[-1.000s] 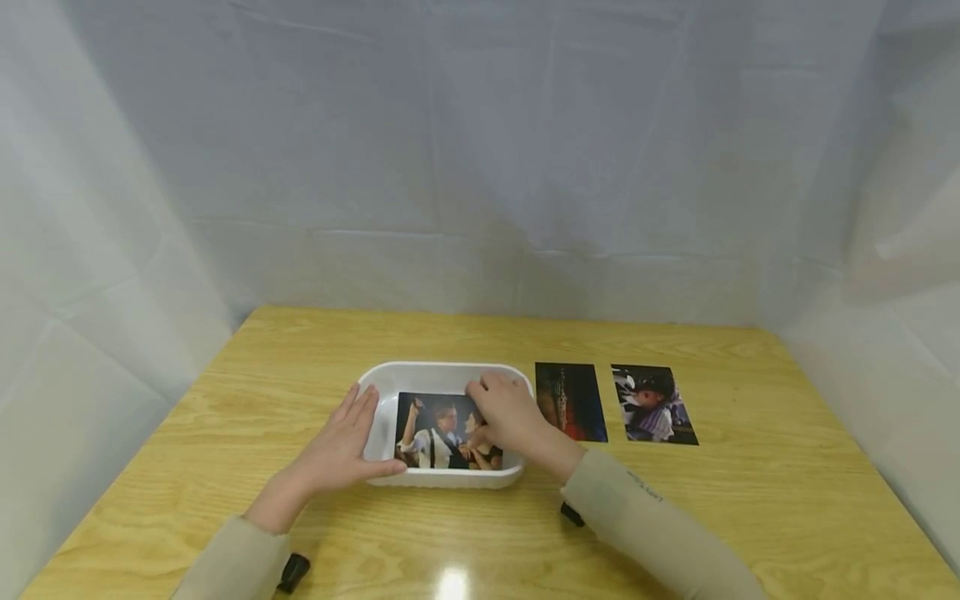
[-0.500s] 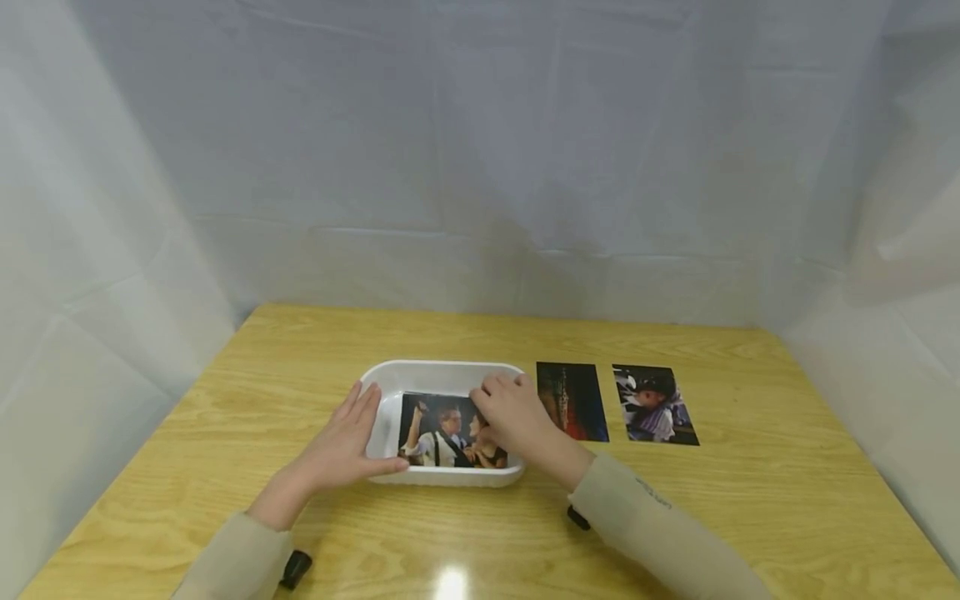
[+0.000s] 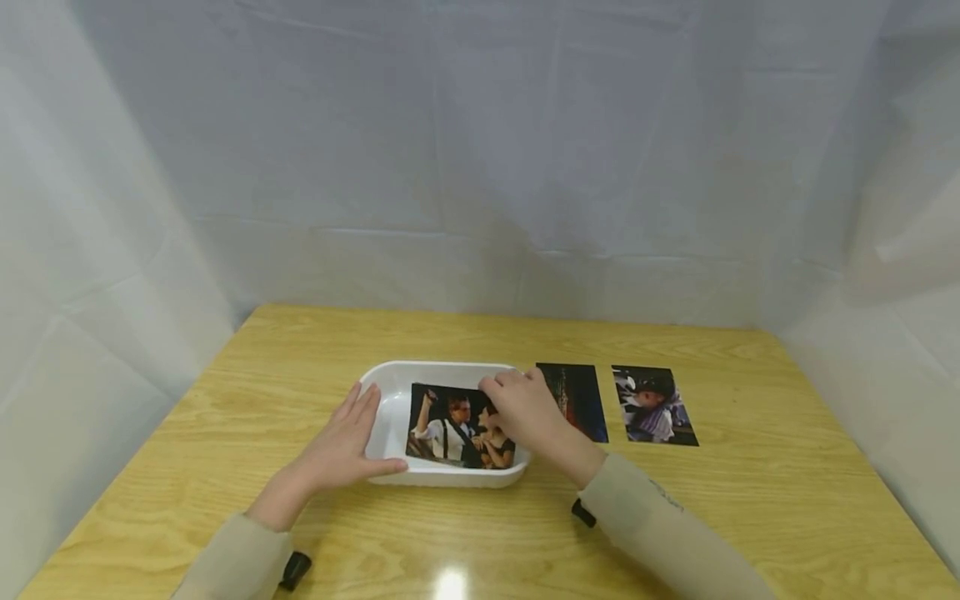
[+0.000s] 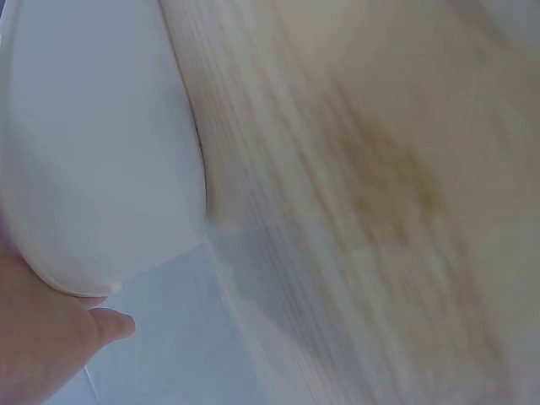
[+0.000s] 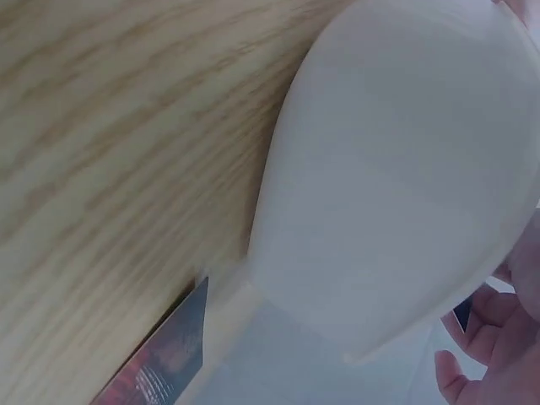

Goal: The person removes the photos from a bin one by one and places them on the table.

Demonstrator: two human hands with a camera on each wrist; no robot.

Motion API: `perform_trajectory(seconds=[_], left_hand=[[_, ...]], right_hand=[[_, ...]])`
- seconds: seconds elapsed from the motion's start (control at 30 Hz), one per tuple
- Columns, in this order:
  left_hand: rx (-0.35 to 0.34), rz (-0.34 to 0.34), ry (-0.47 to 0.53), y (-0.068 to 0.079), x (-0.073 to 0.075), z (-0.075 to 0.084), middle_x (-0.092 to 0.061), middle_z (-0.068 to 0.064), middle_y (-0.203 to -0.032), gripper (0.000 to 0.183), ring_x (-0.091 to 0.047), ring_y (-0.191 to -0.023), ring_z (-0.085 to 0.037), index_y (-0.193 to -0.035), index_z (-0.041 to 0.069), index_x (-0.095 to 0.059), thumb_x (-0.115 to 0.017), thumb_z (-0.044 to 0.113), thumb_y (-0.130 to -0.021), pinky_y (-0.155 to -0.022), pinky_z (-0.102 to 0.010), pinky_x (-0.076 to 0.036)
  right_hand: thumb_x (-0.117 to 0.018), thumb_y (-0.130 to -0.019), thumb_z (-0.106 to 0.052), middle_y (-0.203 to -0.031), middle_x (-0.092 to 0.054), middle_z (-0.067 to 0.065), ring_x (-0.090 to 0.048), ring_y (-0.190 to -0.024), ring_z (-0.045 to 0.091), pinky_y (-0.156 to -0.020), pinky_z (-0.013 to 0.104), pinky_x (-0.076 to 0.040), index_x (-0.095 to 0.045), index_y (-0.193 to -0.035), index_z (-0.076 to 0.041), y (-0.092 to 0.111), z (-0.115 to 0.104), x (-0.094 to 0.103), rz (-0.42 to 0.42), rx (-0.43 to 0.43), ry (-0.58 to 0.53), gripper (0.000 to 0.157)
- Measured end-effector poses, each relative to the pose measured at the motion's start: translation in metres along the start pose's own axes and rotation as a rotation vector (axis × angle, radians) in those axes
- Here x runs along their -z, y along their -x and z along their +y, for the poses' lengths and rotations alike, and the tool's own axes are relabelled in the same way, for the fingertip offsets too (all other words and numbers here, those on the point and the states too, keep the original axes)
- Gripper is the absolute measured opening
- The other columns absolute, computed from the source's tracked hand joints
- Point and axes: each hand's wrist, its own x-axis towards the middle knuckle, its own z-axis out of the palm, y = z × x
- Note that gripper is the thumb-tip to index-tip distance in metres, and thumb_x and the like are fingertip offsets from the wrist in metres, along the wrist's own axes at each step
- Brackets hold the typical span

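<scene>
A white, rounded rectangular dish (image 3: 450, 477) stands on the wooden table. Inside it, a photo (image 3: 447, 429) of two people lies face up, slightly skewed, its upper left corner nearer the back wall. My right hand (image 3: 534, 421) pinches the photo at its right side; a dark corner of the photo (image 5: 463, 313) shows between curled fingers in the right wrist view. Along the dish's left end rests my left hand (image 3: 337, 450), fingers straight and thumb stretched over the front rim. The left wrist view shows the dish's outer wall (image 4: 105, 143) beside that hand.
Two more photos lie flat right of the dish: a dark one (image 3: 581, 396), partly behind my right hand, and one of a person in a dark cap (image 3: 652, 406). Small black pieces sit by each sleeve. Pale sheeting (image 3: 480, 167) encloses the table's back and sides.
The right hand has shifted a little to the right, and the photo in the dish has slid right with it and turned slightly. The left hand stays in place.
</scene>
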Motion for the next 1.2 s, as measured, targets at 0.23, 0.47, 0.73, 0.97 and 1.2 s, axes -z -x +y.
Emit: perform_trajectory(seconds=[0.23, 0.47, 0.73, 0.97, 1.2], left_hand=[[-0.017, 0.012, -0.009, 0.0, -0.001, -0.001, -0.013, -0.029, -0.14, 0.108, 0.0, -0.13, -0.04, -0.133, -0.016, -0.015, -0.058, 0.061, -0.071, -0.103, -0.051, -0.007], [-0.013, 0.01, 0.001, 0.0, -0.002, -0.002, -0.013, -0.028, -0.14, 0.11, 0.0, -0.13, -0.04, -0.133, -0.016, -0.015, -0.058, 0.062, -0.07, -0.104, -0.05, -0.006], [-0.015, 0.02, -0.01, -0.001, -0.003, -0.002, -0.015, -0.03, -0.139, 0.109, -0.002, -0.129, -0.041, -0.133, -0.017, -0.016, -0.059, 0.062, -0.07, -0.103, -0.051, -0.009], [-0.017, 0.016, -0.013, 0.0, -0.003, -0.001, -0.016, -0.03, -0.139, 0.108, -0.003, -0.129, -0.042, -0.132, -0.017, -0.017, -0.059, 0.061, -0.071, -0.103, -0.051, -0.01], [-0.015, 0.02, -0.01, 0.001, -0.001, 0.001, -0.016, -0.03, -0.139, 0.108, -0.002, -0.129, -0.041, -0.132, -0.017, -0.017, -0.059, 0.061, -0.071, -0.103, -0.051, -0.009]], right_hand=[[-0.069, -0.077, -0.014, -0.092, -0.06, 0.003, -0.055, -0.084, 0.016, -0.072, 0.031, -0.047, -0.065, -0.094, -0.012, 0.003, 0.004, 0.004, 0.144, 0.07, 0.002, 0.017], [-0.066, -0.076, 0.0, -0.083, -0.061, 0.002, -0.057, -0.076, 0.014, -0.065, 0.024, -0.049, -0.069, -0.086, -0.011, 0.007, 0.007, 0.016, 0.176, 0.071, -0.037, 0.015], [-0.064, -0.078, -0.001, -0.08, -0.062, 0.0, -0.059, -0.07, 0.014, -0.059, 0.026, -0.05, -0.069, -0.087, -0.013, 0.015, 0.017, 0.027, 0.169, -0.031, -0.225, 0.015], [-0.064, -0.079, -0.004, -0.084, -0.064, 0.003, -0.06, -0.072, 0.014, -0.061, 0.026, -0.05, -0.067, -0.087, -0.008, 0.027, 0.038, 0.039, 0.222, -0.116, -0.441, 0.009], [-0.061, -0.082, -0.005, -0.086, -0.063, 0.005, -0.058, -0.072, 0.017, -0.061, 0.031, -0.049, -0.064, -0.095, -0.005, 0.049, 0.068, 0.05, 0.166, -0.277, -0.625, 0.013]])
